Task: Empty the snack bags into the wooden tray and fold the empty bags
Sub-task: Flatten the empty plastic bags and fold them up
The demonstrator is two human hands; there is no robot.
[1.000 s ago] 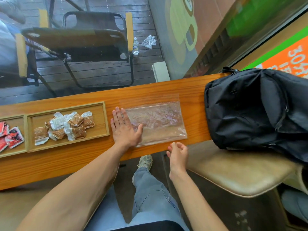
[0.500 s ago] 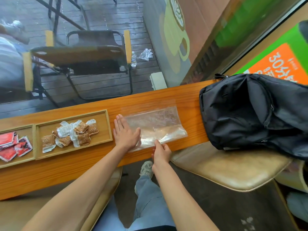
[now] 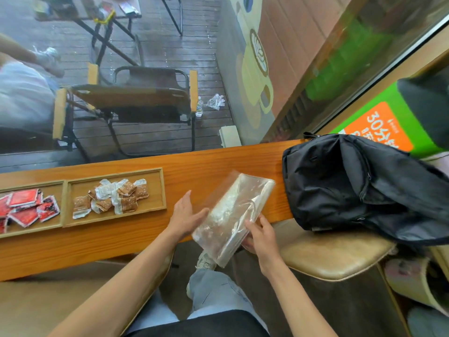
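Observation:
An empty clear plastic bag [image 3: 233, 212] is lifted off the wooden counter [image 3: 199, 164] and folded over lengthwise, tilted from lower left to upper right. My right hand [image 3: 260, 234] grips its lower right edge. My left hand [image 3: 184, 216] is spread flat against the bag's left side, fingers apart. A wooden tray [image 3: 163, 190] on the counter to the left has two compartments: the right one holds several brown-and-white snack packets [image 3: 114, 198], the left one several red packets [image 3: 26, 210].
A black backpack [image 3: 359, 188] rests on the counter's right end and on a tan stool seat [image 3: 328, 254]. Beyond the counter is a window onto a deck with a folding chair [image 3: 131, 98]. My legs are below the counter's edge.
The bag lay flat under my left palm. My right hand took its near edge, folded it over and raised it from the counter. The view has tilted up.

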